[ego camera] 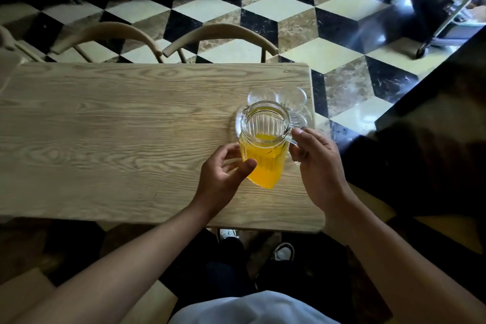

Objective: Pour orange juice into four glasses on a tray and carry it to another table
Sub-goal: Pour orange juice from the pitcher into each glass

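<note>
While the ribbed glass pitcher (264,139), half full of juice, sits held above the wooden table (118,139), the right hand (319,163) curls round its handle and the left hand (223,169) cups its side. It looks heavy, slick and breakable. Clear glasses (292,97) wait behind. Two chairs (221,34) stand on a checkered floor (302,10).

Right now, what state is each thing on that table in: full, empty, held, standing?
Jug: glass, partly full of orange juice, upright, lifted in front of the glasses.
Right hand: fingers curled round the jug's handle.
Left hand: cupping the jug's side, thumb on the glass.
Glasses: clear, empty as far as they show; partly hidden behind the jug.
Tray: clear, flat on the table, under the glasses.
Table: wooden, bearing the tray.
</note>
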### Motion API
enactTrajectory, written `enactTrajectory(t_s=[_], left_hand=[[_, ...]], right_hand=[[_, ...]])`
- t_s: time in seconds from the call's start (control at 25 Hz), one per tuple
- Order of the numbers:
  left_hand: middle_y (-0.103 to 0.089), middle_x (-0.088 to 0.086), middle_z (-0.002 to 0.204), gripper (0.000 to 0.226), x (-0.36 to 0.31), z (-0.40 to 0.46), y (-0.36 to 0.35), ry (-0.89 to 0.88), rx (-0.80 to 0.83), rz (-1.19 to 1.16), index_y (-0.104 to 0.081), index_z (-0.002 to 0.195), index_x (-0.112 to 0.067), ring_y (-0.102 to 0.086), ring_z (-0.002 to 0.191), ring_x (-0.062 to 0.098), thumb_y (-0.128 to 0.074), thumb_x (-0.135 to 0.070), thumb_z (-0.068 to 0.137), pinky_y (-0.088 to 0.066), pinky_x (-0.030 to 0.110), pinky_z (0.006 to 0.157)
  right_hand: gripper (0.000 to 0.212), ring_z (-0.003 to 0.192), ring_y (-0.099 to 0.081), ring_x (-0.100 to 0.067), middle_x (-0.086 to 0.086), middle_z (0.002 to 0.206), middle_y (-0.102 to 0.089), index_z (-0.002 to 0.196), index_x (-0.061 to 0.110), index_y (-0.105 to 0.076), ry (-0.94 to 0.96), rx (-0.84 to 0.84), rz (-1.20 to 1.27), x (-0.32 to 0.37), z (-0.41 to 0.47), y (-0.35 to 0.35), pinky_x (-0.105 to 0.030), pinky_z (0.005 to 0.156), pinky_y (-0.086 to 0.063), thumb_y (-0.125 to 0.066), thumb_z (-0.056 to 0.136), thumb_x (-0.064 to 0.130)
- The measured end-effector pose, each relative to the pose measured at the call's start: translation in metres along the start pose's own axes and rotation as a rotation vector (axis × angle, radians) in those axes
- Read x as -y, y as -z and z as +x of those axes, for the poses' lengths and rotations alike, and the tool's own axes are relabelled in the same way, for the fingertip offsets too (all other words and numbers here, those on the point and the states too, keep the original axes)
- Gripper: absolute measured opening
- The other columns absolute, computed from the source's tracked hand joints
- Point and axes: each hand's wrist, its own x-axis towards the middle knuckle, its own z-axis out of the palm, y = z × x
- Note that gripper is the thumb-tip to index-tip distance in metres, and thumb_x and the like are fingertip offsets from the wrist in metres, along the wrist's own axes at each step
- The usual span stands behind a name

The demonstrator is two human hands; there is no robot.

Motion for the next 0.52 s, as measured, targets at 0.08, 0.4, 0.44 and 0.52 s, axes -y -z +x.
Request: enactTrajectory(t_s=[0.08,0.4,0.44,0.52], left_hand=[[-0.075,0.015,0.118,0.088,-0.003,-0.001,-0.022,0.018,0.019,-0.021,-0.069,0.121,-0.011,-0.074,0.108,0.025,-0.079,-0.078,0.066,-0.058,0.033,0.094],[-0.075,0.002,0.126,0.066,0.002,0.031,-0.093,-0.001,0.256,-0.014,-0.068,0.128,-0.023,-0.069,0.123,0.019,-0.089,-0.051,0.072,-0.05,0.049,0.113],[-0.074,0.0,0.128,0.065,0.005,0.036,-0.102,-0.005,0.293,-0.01,-0.068,0.13,-0.024,-0.068,0.124,0.016,-0.089,-0.047,0.073,-0.049,0.049,0.114],[-0.072,0.0,0.132,0.071,0.01,0.044,-0.12,0.021,0.362,-0.012,-0.065,0.135,-0.02,-0.066,0.127,0.014,-0.09,-0.044,0.072,-0.049,0.046,0.114]], right_hand=[[0.027,0.058,-0.037,-0.008,0.003,0.062,-0.037,0.066,0.012,-0.052,0.004,-0.013,-0.017,0.01,-0.002,0.017,-0.025,0.057,-0.029,-0.062,0.089,0.021],[0.052,0.056,-0.036,-0.01,-0.006,0.062,-0.037,0.079,-0.023,-0.046,0.069,-0.155,-0.168,0.041,0.009,0.082,-0.025,0.054,-0.028,-0.064,0.089,0.025],[0.048,0.054,-0.036,-0.008,0.001,0.059,-0.039,0.079,-0.021,-0.049,0.074,-0.186,-0.197,0.044,0.012,0.09,-0.022,0.052,-0.029,-0.063,0.09,0.023],[0.033,0.053,-0.036,-0.007,0.009,0.056,-0.041,0.071,-0.006,-0.057,0.065,-0.242,-0.25,0.048,0.017,0.104,-0.02,0.05,-0.031,-0.061,0.092,0.02]])
